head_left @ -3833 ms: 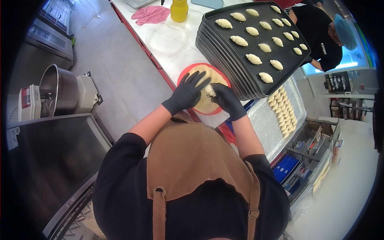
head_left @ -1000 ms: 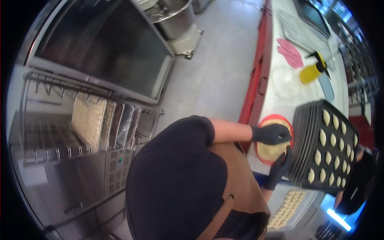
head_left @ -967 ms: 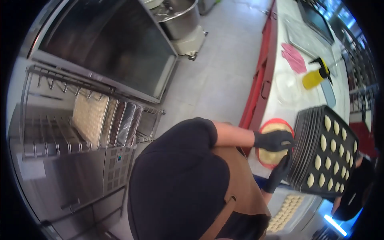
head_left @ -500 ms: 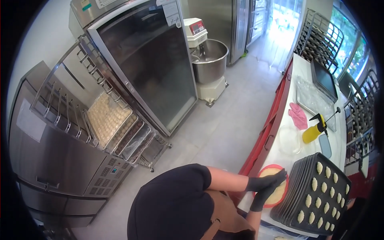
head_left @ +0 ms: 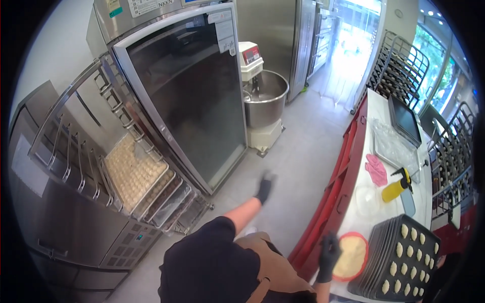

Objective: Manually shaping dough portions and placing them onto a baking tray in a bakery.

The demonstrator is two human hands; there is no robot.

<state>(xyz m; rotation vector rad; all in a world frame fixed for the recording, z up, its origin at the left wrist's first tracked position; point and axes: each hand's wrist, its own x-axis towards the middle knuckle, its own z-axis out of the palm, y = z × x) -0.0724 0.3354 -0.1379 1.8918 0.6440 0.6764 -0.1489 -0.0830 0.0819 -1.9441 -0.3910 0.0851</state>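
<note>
My left hand (head_left: 264, 189), in a black glove, is out to the left over the floor, touching nothing. Motion smears its fingers, so their pose is unclear. My right hand (head_left: 329, 256), gloved in black too, hovers at the left edge of a round red bowl (head_left: 367, 256). Its fingers are loosely bent and apart, with nothing seen in them. A pale yellow, powdery-looking filling (head_left: 350, 255) lies in the bowl. Right beside it stands a tall stack of dark baking trays (head_left: 380, 252), and small shaped dough pieces (head_left: 410, 251) sit in rows on the top one.
Along the white counter (head_left: 353, 217) are a yellow spray bottle (head_left: 391, 192), a pink cloth (head_left: 376, 170) and a plastic-covered tray (head_left: 396, 146). A rack (head_left: 93, 166) with dough trays stands left, by a glass-doored cabinet (head_left: 187, 101). A floor mixer (head_left: 265, 103) is farther back.
My hands were pressed together over the bowl and have separated. The left has swung away over the floor; the right has drawn back to the bowl's left edge. The view has shifted slightly.
</note>
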